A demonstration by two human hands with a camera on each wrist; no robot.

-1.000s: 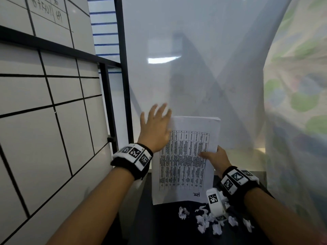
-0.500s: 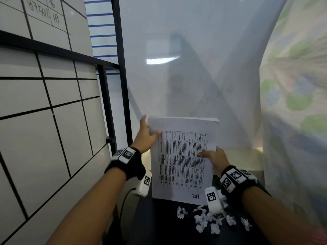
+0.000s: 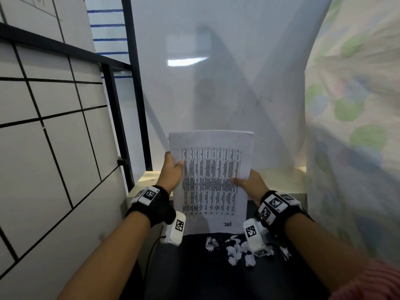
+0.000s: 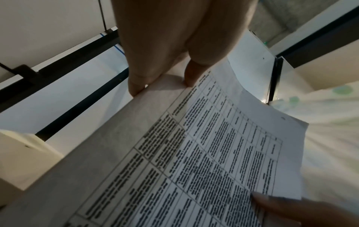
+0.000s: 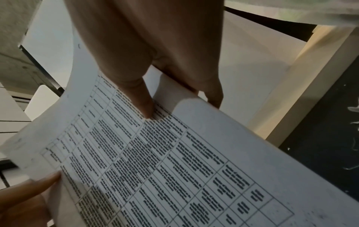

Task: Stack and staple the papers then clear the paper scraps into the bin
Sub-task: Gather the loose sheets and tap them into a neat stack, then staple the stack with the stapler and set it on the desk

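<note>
A stack of white papers (image 3: 211, 180) printed with a table stands upright on its bottom edge on the dark table (image 3: 194, 273). My left hand (image 3: 172, 169) grips the stack's left edge, thumb on the front and fingers behind. My right hand (image 3: 249, 185) grips the right edge the same way. In the left wrist view the papers (image 4: 194, 161) run under my left hand (image 4: 161, 86), and in the right wrist view the papers (image 5: 165, 161) are pinched by my right hand (image 5: 174, 107). Several crumpled paper scraps (image 3: 236, 250) lie on the table just in front of the stack.
A white board with black grid lines (image 3: 49, 137) and a black metal frame (image 3: 134, 87) stand close on the left. A white panel (image 3: 227, 83) rises behind the papers. Patterned fabric (image 3: 355, 126) hangs on the right. A pale ledge (image 3: 279, 178) runs along the table's back.
My left hand came off the papers' top left, where it lay flat, and now grips the stack's left edge lower down. The right hand stays on the right edge.
</note>
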